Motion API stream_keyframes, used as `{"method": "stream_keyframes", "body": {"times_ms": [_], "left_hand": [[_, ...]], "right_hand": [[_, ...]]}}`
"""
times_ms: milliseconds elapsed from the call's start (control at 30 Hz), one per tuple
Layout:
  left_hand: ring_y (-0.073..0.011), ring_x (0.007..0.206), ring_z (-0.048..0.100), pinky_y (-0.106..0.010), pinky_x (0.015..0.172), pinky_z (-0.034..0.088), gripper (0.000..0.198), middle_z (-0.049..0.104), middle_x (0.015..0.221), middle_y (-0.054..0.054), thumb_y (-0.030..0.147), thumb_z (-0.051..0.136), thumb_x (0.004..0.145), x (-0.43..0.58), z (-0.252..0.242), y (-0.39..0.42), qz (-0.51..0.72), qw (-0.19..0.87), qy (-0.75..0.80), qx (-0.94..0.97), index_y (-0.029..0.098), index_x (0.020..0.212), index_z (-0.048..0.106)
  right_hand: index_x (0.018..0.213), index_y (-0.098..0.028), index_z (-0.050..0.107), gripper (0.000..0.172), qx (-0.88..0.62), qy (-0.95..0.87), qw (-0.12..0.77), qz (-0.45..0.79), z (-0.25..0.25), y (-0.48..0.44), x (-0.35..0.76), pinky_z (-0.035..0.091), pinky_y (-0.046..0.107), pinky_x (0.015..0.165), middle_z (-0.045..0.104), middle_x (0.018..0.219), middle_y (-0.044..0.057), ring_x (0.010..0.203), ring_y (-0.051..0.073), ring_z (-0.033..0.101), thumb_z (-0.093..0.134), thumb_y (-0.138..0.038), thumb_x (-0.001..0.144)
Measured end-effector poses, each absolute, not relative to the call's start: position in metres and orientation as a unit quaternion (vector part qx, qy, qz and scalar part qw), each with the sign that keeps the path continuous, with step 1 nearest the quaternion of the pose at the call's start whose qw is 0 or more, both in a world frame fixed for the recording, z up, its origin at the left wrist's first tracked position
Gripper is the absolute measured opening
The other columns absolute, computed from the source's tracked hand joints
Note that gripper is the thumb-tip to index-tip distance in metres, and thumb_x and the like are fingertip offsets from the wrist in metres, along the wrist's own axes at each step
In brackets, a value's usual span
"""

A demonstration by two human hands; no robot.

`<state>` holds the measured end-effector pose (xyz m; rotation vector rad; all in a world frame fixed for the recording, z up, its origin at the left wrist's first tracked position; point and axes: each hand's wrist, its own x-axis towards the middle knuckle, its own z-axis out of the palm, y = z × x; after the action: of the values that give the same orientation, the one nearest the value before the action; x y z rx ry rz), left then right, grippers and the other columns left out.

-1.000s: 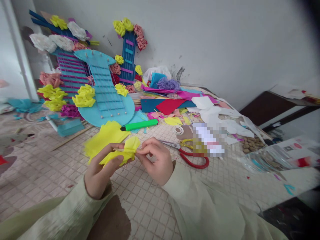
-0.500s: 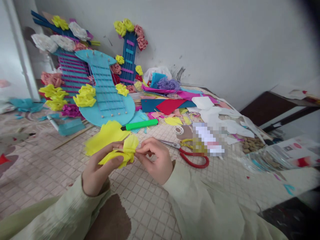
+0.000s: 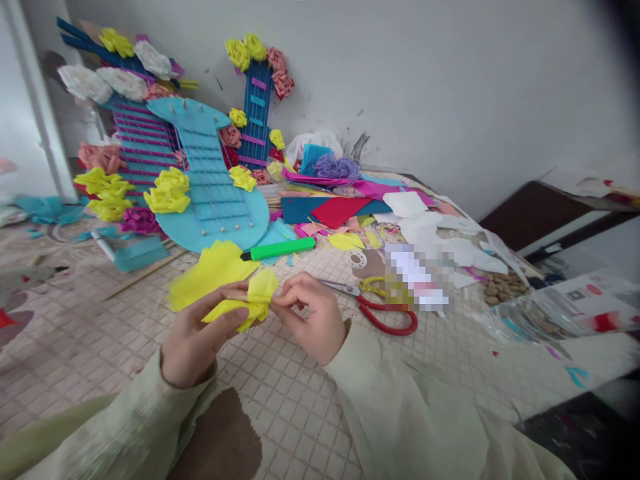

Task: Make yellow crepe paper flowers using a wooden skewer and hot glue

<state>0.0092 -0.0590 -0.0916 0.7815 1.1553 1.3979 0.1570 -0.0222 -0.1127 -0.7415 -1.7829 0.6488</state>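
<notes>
Between thumb and fingers, my left hand [image 3: 200, 333] grips a folded, partly shaped yellow paper flower [image 3: 263, 293]. Its petals look like soft crepe paper. My right hand [image 3: 313, 317] is closed in a pinch at the flower's right edge, fingertips touching the paper. Just behind the left hand lies a stack of yellow paper pieces [image 3: 200, 270]. A green utility knife [image 3: 283, 249] rests beyond both hands, its black end over the yellow stack. To the right of my right hand lie red-handled scissors [image 3: 387, 323], blades pointing left.
Guitar-like craft pieces stand behind, including a light blue one [image 3: 213, 193] and a dark blue one [image 3: 256, 117], decorated with paper flowers. Coloured scraps [image 3: 345, 213] and purple yarn [image 3: 337, 167] lie along the wall. Stones [image 3: 505, 290] and a plastic bag [image 3: 565, 313] sit at right.
Both hands stay almost in place, still pinching the yellow flower. The left hand has shifted very slightly, and the whole view has drifted a little.
</notes>
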Motion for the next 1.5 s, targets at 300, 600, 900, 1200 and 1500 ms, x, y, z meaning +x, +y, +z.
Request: {"method": "stream_keyframes", "body": {"times_ms": [300,600,900,1200,1500], "left_hand": [[-0.0159,0.069,0.060,-0.028,0.064,0.052,0.015,0.062,0.094,-0.004,0.025,0.072,0.056,0.009,-0.097,-0.059,0.583,0.540,0.500,0.345,0.016,0.068,0.068],[-0.0144,0.071,0.061,-0.023,0.065,0.051,0.030,0.065,0.079,0.000,0.015,0.076,0.050,0.016,-0.108,-0.060,0.588,0.483,0.522,0.386,0.021,0.075,0.061],[-0.0151,0.062,0.061,-0.026,0.057,0.050,0.022,0.064,0.068,0.002,0.025,0.073,0.058,0.008,-0.108,-0.054,0.615,0.499,0.500,0.350,0.022,0.073,0.058],[-0.0138,0.070,0.063,-0.023,0.061,0.054,0.016,0.065,0.072,0.005,0.022,0.074,0.058,-0.009,-0.101,-0.043,0.693,0.502,0.440,0.272,0.024,0.069,0.062],[-0.0127,0.067,0.060,-0.021,0.061,0.050,0.019,0.066,0.075,0.002,0.022,0.071,0.061,0.012,-0.105,-0.064,0.546,0.495,0.484,0.471,0.024,0.079,0.066]], "right_hand": [[0.062,-0.017,0.052,0.015,-0.314,-0.753,0.521,0.249,-0.115,-0.021,0.158,0.044,0.023,0.057,0.052,0.072,0.001,0.063,0.011,0.050,0.057,-0.011,0.075],[0.066,-0.018,0.054,0.015,-0.309,-0.783,0.507,0.187,-0.116,-0.027,0.157,0.044,0.024,0.059,0.052,0.075,0.002,0.068,0.012,0.052,0.051,-0.011,0.079],[0.094,-0.018,0.058,0.023,-0.277,-0.810,0.480,0.193,-0.112,-0.029,0.160,0.048,0.027,0.070,0.054,0.088,0.006,0.081,0.014,0.054,0.044,-0.006,0.081],[0.088,-0.015,0.059,0.020,-0.331,-0.781,0.497,0.184,-0.099,-0.010,0.176,0.043,0.023,0.054,0.052,0.079,0.004,0.057,0.009,0.046,0.048,-0.006,0.074],[0.072,-0.013,0.059,0.012,-0.334,-0.777,0.423,0.325,-0.085,-0.019,0.175,0.031,0.020,0.045,0.047,0.062,-0.002,0.050,0.007,0.039,0.059,-0.025,0.076]]}}
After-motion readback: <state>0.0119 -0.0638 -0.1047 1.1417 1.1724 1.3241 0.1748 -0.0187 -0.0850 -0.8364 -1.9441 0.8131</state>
